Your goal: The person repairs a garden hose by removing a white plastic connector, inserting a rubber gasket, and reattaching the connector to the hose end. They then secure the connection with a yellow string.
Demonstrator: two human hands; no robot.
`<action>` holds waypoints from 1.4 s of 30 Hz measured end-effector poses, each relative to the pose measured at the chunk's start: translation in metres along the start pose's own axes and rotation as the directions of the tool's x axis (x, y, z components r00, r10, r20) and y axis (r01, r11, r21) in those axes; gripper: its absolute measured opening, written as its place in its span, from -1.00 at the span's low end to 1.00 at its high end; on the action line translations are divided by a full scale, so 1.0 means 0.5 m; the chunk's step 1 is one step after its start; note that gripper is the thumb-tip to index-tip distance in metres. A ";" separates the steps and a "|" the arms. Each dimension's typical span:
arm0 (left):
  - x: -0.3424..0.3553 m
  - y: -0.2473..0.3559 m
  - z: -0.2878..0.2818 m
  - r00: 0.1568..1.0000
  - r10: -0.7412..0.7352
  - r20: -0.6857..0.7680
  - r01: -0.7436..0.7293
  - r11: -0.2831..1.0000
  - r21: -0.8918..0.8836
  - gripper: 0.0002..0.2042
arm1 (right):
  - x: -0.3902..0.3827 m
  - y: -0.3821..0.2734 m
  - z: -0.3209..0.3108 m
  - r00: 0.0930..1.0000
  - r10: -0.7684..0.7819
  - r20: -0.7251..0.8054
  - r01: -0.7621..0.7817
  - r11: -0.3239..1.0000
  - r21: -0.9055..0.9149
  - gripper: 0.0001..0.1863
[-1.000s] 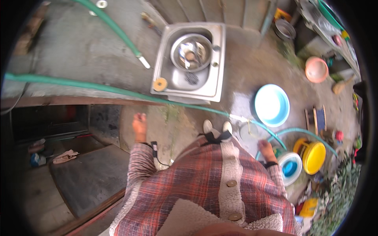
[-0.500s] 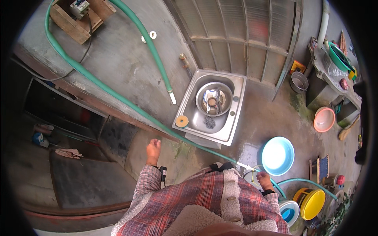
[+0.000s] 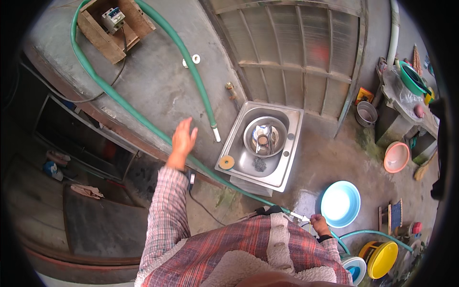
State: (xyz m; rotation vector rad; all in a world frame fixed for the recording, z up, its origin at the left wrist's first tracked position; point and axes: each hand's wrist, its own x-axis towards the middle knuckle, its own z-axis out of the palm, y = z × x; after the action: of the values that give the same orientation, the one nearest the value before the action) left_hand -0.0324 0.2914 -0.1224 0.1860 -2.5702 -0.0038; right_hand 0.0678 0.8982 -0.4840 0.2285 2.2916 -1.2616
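My left hand point(image 3: 183, 142) is stretched forward with its fingers extended, holding nothing; in the picture it overlaps the thick green hose point(image 3: 136, 117) running along the wall. My right hand point(image 3: 319, 225) is low on the right, fingers closed, beside a white hose fitting point(image 3: 300, 217). What those fingers hold is too small to make out; a thin yellowish strand shows near them. Ahead is a stainless steel sink point(image 3: 292, 158). Inside it, a metal basin point(image 3: 284, 143) holds dishes and a cup, next to a dark scouring pad point(image 3: 259, 165). A round yellow sponge point(image 3: 226, 162) rests on the sink's rim.
A light blue basin point(image 3: 356, 205), a yellow bucket point(image 3: 385, 260) and a white bucket point(image 3: 351, 262) stand at right. Farther off are a pink basin point(image 3: 397, 158) and a metal pot point(image 3: 366, 115). A wooden box with a breaker point(image 3: 114, 20) is upper left.
My left hand has risen and reached forward, its fingers straightening out. The right hand stays low by the hose fitting. The whole view has shifted, so the sink sits lower in it.
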 end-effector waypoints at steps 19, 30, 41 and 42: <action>0.383 -0.120 0.162 0.813 0.546 0.202 -0.528 0.543 0.653 -0.70 | -0.377 0.088 0.054 0.888 0.319 -0.330 -0.326 0.945 0.035 -0.64; 0.197 0.042 0.177 0.761 0.648 0.030 -0.597 0.683 0.420 -0.66 | -0.522 0.072 0.173 0.811 0.540 -0.225 -0.489 0.837 0.247 -0.64; -0.347 0.326 0.067 0.542 0.832 0.122 -0.763 0.547 -0.344 -0.68 | -0.541 0.230 0.115 0.844 0.477 -0.245 -0.367 0.847 0.384 -0.65; -0.393 0.348 0.076 0.505 0.850 0.150 -0.746 0.518 -0.418 -0.69 | -0.555 0.249 0.111 0.843 0.478 -0.246 -0.366 0.845 0.389 -0.65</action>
State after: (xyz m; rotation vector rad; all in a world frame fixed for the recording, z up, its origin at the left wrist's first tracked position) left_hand 0.0886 0.4886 -0.2522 -1.2838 -2.6771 -0.0835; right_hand 0.3719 0.9476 -0.4595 1.0938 2.0967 -1.4300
